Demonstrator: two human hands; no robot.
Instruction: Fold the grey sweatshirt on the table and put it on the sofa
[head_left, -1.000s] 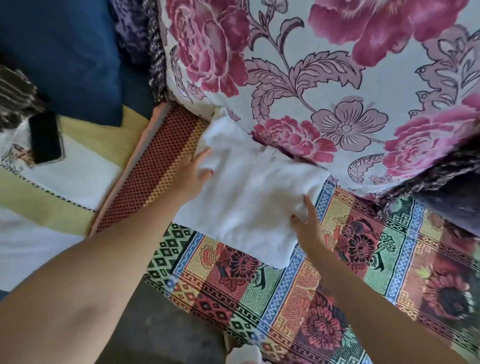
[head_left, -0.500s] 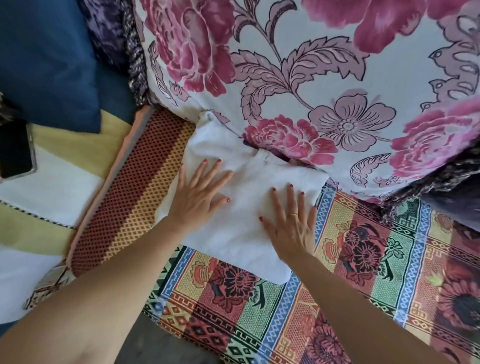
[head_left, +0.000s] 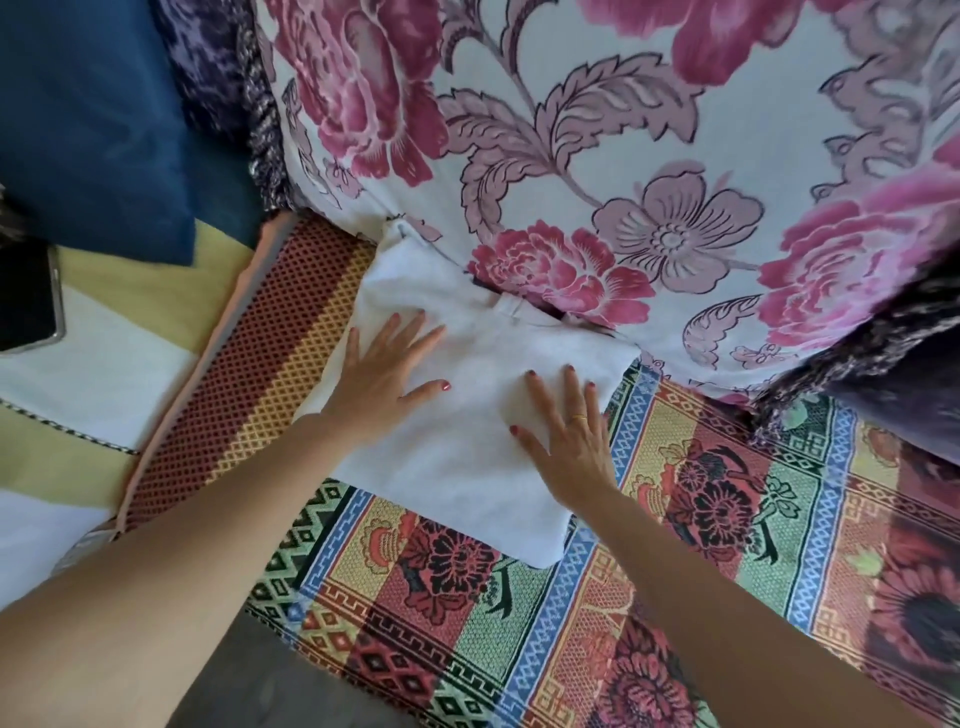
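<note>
Folded sweatshirt pressed flat on the sofa seat.

Both hands have gone from gripping the edges a second ago to lying palm-down, so placing looks all but done. The sweatshirt (head_left: 467, 415) sits mid-frame on the patterned sofa cover (head_left: 727, 519), its far edge tucked under the floral cushion (head_left: 623, 156). Left hand (head_left: 382, 387) and right hand (head_left: 569, 441) rest on it, fingers spread, gripping nothing.

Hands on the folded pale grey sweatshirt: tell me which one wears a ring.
The right hand, with a thin gold ring on one finger. The left hand has bare fingers. Both lie flat on the folded pale grey sweatshirt.
</note>
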